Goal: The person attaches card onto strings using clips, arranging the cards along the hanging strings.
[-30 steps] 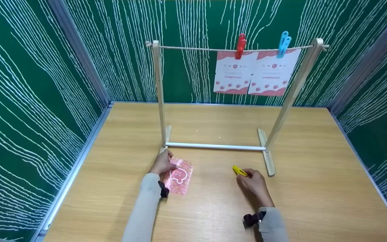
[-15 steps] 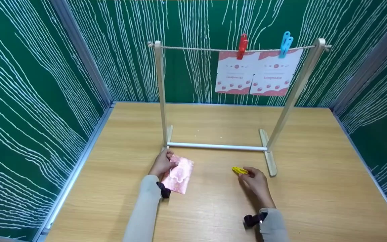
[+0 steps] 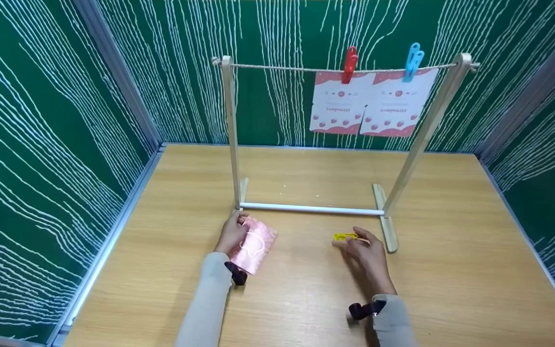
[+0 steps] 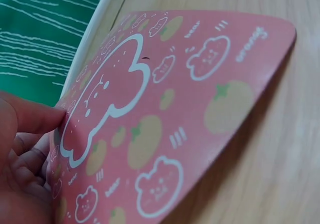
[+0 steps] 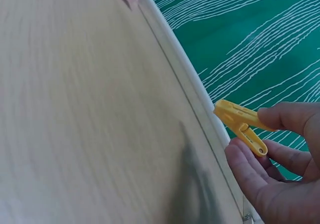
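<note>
A pink card [image 3: 257, 245] printed with bears and oranges is pinched at its left edge by my left hand [image 3: 232, 232]. In the left wrist view the thumb lies on the printed face of the card [image 4: 195, 98], which tilts up off the wooden table. My right hand [image 3: 368, 253] holds a yellow clothespin [image 3: 345, 236], clear of the table. In the right wrist view, thumb and fingers grip the legs of the clothespin [image 5: 240, 124], its nose pointing away from the hand.
A wooden stand with a white crossbar [image 3: 311, 208] carries a rope [image 3: 272, 67]. Two strawberry cards [image 3: 337, 106] hang at its right, under a red clothespin [image 3: 349, 65] and a blue clothespin [image 3: 413, 62]. Green walls with white streaks enclose the table [image 3: 297, 308].
My left hand has raised and tilted the pink card off the table. The right hand has lifted slightly and turned the yellow clothespin.
</note>
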Available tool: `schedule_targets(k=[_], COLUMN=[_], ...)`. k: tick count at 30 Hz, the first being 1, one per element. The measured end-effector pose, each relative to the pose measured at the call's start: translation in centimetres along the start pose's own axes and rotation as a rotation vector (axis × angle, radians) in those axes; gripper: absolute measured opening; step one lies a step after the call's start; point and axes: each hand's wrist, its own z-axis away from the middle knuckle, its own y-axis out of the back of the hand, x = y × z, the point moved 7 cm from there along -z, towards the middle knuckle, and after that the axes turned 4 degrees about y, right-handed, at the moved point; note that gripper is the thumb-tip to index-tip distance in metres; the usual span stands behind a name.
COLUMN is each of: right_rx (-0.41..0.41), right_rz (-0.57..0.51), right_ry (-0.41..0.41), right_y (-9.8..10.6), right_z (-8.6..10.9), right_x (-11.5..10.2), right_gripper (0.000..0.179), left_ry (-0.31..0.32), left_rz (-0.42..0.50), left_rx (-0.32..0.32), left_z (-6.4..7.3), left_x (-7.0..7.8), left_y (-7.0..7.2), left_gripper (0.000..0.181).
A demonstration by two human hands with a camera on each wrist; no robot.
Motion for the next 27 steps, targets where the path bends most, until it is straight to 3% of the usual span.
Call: schedule_targets(k=[7,20,27], right_rx=[-0.008,0.028,0.017], right_rz=[-0.025,-0.085,-0.104], right_ry=[0.020,0.072,0.118], right_y=[-0.3,-0.5,-1.1], right_z=[-0.3,-1.2,-1.6], right_x=[-0.9,-3.0,-4.6], right_gripper=[0.051,0.052,0.046], left_ry=[0.080,0.020,0.060], left_rz=[0.013,-0.052,0.004], left_rx=[0.043,0.112,0.173], left_z=[-0.4,-0.6,-1.1], left_x=[-0.3,1.2,2.6], left_y=[0.7,1.9,2.5], left_gripper=[0.030,0.022,0.024])
